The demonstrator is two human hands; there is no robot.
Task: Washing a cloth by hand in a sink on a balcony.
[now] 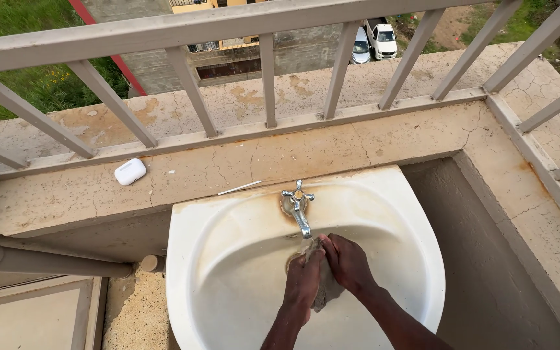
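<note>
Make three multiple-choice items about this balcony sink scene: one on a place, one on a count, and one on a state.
1. Where does the small white case lie?
A. in the basin
B. on the concrete ledge, left of the tap
C. on the railing

2. How many parked white vehicles show beyond the railing?
A. two
B. four
C. none

3. What do the two hands do with the grey cloth?
A. they hang it over the railing
B. they hold it together under the tap
C. they leave it lying on the ledge

Answers:
1. B, the case rests on the concrete ledge, well left of the tap.
2. A, two stand side by side at the top.
3. B, the left hand and the right hand both grip the cloth over the white sink.
</note>
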